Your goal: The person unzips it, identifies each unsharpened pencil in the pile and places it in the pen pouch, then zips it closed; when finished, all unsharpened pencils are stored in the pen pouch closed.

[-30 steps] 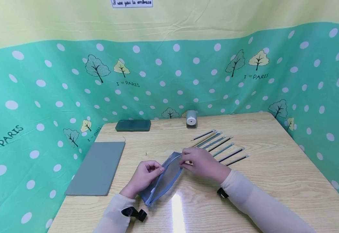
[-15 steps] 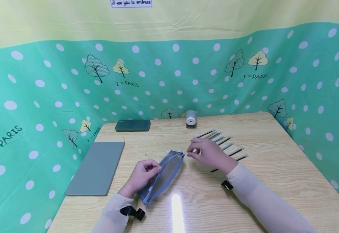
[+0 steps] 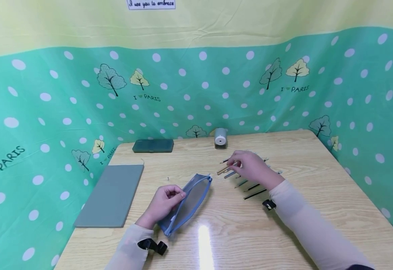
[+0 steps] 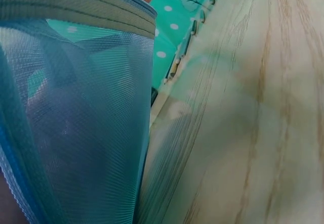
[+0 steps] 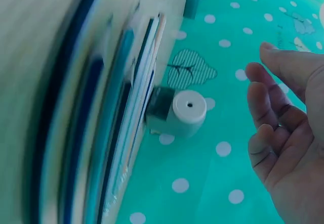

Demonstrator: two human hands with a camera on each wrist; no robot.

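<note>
My left hand (image 3: pixel 165 204) pinches the near rim of a blue mesh zip pouch (image 3: pixel 197 193), whose mouth gapes open above the table. Close up in the left wrist view, the see-through mesh of the pouch (image 4: pixel 96 118) fills the left side. My right hand (image 3: pixel 251 167) hovers over a row of pencils (image 3: pixel 255 194), partly hiding them. In the right wrist view the thumb and loosely curled fingers of that hand (image 5: pixel 291 128) are apart, with nothing between them. Beside it the blue, black and teal pencils (image 5: pixel 96 123) look blurred.
A pencil sharpener (image 3: pixel 220 139) stands at the back of the wooden table (image 3: pixel 243 232). To its left lies a dark green case (image 3: pixel 153 146). A flat grey board (image 3: pixel 112 195) lies on the left side. A dotted green curtain (image 3: pixel 183 108) encloses the back and sides.
My right hand has let go of the pouch's far end and moved right and away from me, over the pencils. My left hand still holds the pouch, nearly unmoved.
</note>
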